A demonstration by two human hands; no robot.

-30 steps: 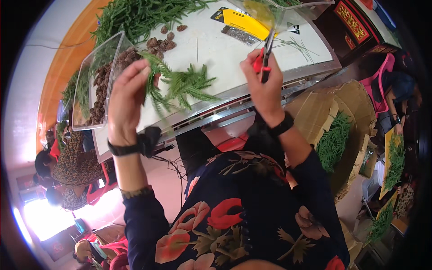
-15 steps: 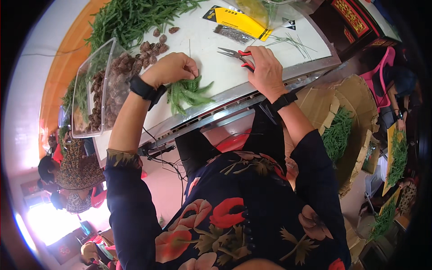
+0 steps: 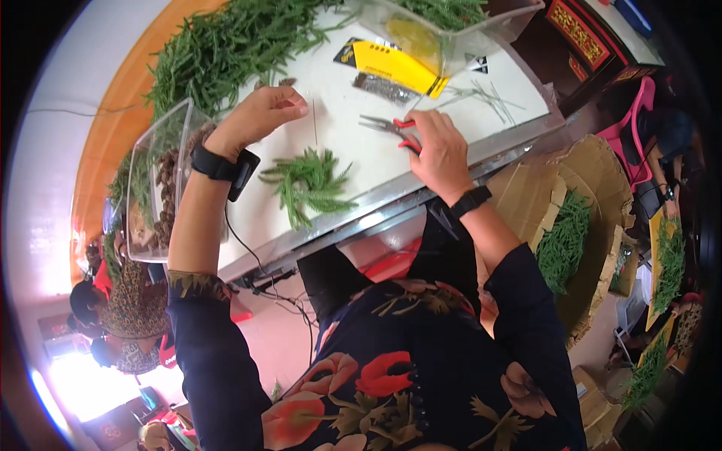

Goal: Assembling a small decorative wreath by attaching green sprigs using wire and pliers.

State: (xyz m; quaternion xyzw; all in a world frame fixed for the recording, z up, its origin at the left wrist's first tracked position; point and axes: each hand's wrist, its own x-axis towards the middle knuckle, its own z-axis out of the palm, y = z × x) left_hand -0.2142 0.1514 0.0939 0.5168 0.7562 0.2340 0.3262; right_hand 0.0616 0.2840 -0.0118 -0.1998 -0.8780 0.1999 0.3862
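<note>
A tuft of green artificial pine sprigs lies on the white tabletop near its front edge. One thin wire rises from the tuft, pointing to the far side. Beyond its left side hovers my left hand, apart from the tuft, fingers loosely stretched and nothing visible in them. It covers part of the brown pine cones. In my right hand I hold red-handled pliers, jaws pointing left over the table and slightly parted.
A clear plastic bin with pine cones stands at the left. Behind it sprawls a heap of green sprigs. A yellow-and-black package, loose wires and another clear bin lie farther back. Right of the table sits a cardboard box holding greenery.
My left hand has let go of the sprig tuft and moved left and away from it. The tuft now rests on the table. The pliers stay in my right hand, slightly nearer me.
</note>
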